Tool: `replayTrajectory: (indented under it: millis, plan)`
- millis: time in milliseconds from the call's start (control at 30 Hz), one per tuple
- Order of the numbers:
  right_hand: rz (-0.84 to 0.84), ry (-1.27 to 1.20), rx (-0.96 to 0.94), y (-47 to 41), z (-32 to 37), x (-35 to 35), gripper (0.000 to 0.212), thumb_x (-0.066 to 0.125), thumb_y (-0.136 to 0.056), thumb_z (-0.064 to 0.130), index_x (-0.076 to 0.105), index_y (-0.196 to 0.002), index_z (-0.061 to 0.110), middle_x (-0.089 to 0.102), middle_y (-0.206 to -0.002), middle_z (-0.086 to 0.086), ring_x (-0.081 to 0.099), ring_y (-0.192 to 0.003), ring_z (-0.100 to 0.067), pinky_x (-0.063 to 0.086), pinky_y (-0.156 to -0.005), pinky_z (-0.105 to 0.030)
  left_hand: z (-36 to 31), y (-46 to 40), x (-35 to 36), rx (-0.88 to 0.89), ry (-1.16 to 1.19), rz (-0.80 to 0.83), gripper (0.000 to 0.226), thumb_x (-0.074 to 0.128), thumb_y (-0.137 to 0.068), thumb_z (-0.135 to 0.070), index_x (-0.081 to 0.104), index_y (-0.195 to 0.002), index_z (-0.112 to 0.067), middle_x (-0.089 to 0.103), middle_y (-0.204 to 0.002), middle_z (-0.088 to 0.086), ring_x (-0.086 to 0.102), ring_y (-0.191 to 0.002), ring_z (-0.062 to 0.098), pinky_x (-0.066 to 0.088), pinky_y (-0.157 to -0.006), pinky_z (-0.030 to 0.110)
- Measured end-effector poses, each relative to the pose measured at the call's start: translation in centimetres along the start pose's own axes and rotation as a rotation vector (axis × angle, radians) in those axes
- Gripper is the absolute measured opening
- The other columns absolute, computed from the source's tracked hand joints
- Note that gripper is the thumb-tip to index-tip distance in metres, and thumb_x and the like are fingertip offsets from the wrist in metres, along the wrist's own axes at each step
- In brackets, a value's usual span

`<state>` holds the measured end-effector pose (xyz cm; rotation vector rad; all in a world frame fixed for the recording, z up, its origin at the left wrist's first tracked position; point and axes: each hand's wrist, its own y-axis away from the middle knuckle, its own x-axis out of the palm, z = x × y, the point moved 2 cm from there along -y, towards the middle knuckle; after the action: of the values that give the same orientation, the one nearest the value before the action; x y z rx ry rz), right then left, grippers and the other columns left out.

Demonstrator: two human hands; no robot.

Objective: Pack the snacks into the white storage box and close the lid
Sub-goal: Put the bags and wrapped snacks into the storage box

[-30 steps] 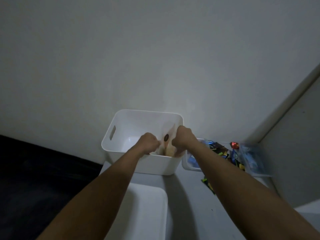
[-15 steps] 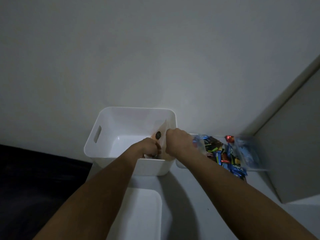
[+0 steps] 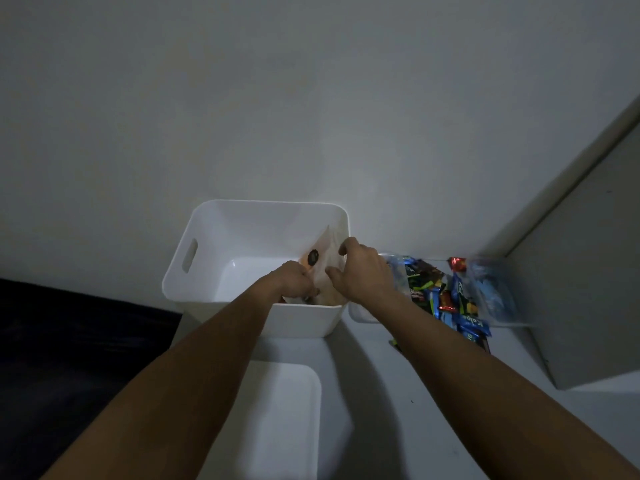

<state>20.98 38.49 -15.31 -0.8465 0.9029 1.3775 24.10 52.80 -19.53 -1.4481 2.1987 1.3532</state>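
The white storage box [image 3: 221, 233] stands open on the table against the wall. Inside it, at its right wall, a pale snack packet [image 3: 323, 252] with a dark round mark stands on edge. My left hand [image 3: 294, 280] grips the packet's lower left part inside the box. My right hand [image 3: 360, 271] holds its right edge at the box's right rim. The white lid [image 3: 280, 420] lies flat on the table in front of the box. Several coloured snack wrappers [image 3: 446, 299] lie in a clear tray [image 3: 360, 315] to the right.
A grey upright panel [image 3: 581, 289] closes off the right side. A dark area [image 3: 69, 358] lies beyond the table's left edge. The wall runs right behind the box. One small wrapper [image 3: 393, 342] lies on the table by my right forearm.
Both hands have shifted the packet further toward the box's right wall and lower into it. The camera view has swung a little, so the box sits further left.
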Motion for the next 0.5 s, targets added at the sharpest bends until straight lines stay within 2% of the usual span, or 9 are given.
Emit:
replayTrajectory:
  millis: [133, 267, 433, 500]
  plan:
    - [-0.021, -0.12, 0.052, 0.2, -1.6, -0.7, 0.038, 0.061, -0.088, 0.042, 0.055, -0.114, 0.015, 0.069, -0.105, -0.01, 0.062, -0.1, -0.03, 0.051, -0.082, -0.038, -0.6, 1.1, -0.6, 0.03, -0.006, -0.076, 0.022, 0.066, -0.076, -0.004, 0.072, -0.098, -0.001, 0.063, -0.112, 0.013, 0.06, -0.101, 0.032, 0.058, -0.081, 0.04]
    - [-0.036, -0.196, 0.102, 0.7, -3.9, -2.0, 0.035, 0.059, -0.088, 0.046, 0.058, -0.11, 0.018, 0.07, -0.1, -0.008, 0.066, -0.09, -0.025, 0.054, -0.082, -0.039, -1.9, 2.8, -1.0, 0.119, 0.003, -0.197, 0.024, 0.069, -0.081, -0.014, 0.071, -0.101, 0.0, 0.066, -0.109, 0.015, 0.062, -0.099, 0.034, 0.056, -0.082, 0.041]
    - [-0.041, -0.203, 0.163, 1.6, -7.4, -3.9, 0.033, 0.064, -0.09, 0.033, 0.062, -0.113, 0.009, 0.067, -0.108, -0.011, 0.057, -0.087, -0.02, 0.045, -0.076, -0.03, -3.8, 5.1, -0.3, 0.277, 0.024, -0.381, 0.012, 0.069, -0.082, -0.01, 0.071, -0.089, -0.001, 0.07, -0.1, 0.013, 0.063, -0.095, 0.026, 0.043, -0.075, 0.027]
    - [-0.034, -0.206, 0.176, 2.2, -8.5, -4.4, 0.031, 0.065, -0.09, 0.031, 0.063, -0.111, 0.008, 0.067, -0.104, -0.01, 0.057, -0.085, -0.019, 0.044, -0.075, -0.028, -4.5, 5.8, 0.3, 0.325, 0.019, -0.447, 0.01, 0.068, -0.081, -0.011, 0.071, -0.089, -0.007, 0.07, -0.099, 0.009, 0.063, -0.094, 0.023, 0.044, -0.076, 0.025]
